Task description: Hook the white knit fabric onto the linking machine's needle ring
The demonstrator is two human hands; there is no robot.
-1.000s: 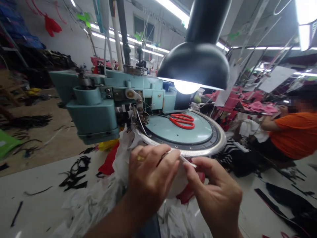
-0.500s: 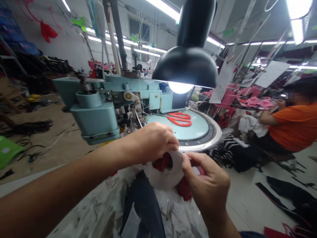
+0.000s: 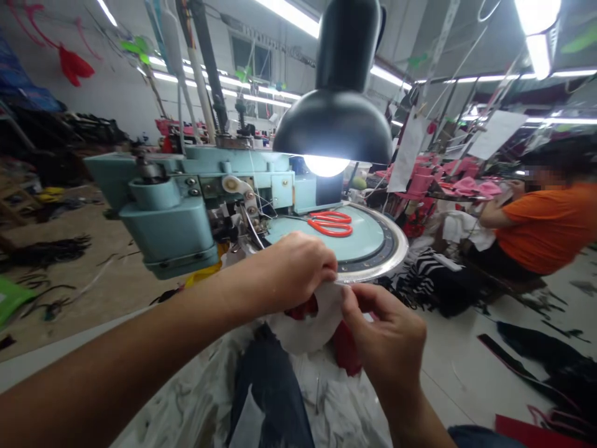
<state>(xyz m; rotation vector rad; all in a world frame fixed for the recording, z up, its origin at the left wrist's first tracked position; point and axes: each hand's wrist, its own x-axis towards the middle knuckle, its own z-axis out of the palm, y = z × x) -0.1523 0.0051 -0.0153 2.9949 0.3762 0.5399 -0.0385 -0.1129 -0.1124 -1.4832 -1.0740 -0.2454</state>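
The white fabric (image 3: 303,336) hung just below the near edge of the machine's round plate, above the person's lap, with a rounded opening in it through which something dark red showed. Both hands had its upper edge. The right hand (image 3: 385,320) held it in a closed pinch, thumb against forefinger, at the fabric's right end. The left hand (image 3: 305,264) was bent over from above with its fingers curled closed on the same edge, just beside the other pinch — its fingertips were partly hidden, so exactly how they gripped could not be told.

Red cloth (image 3: 347,351) hung behind the fabric, near the right wrist. Underneath, loose white cloth (image 3: 345,407) lay in folds across the lap, next to a dark blue trouser leg (image 3: 273,386).

Beyond the hands, the pale green plate (image 3: 364,242) was ringed by a bright metal rim (image 3: 400,246), and red-handled scissors (image 3: 342,233) lay on it. The blue-green machine (image 3: 168,230) stood to the left, and a lit black lamp (image 3: 336,124) hung over the plate.

Farther right, black-and-white striped cloth (image 3: 431,274) lay low down, and a co-worker in an orange shirt (image 3: 550,230) sat near pink pieces of cloth (image 3: 473,186).
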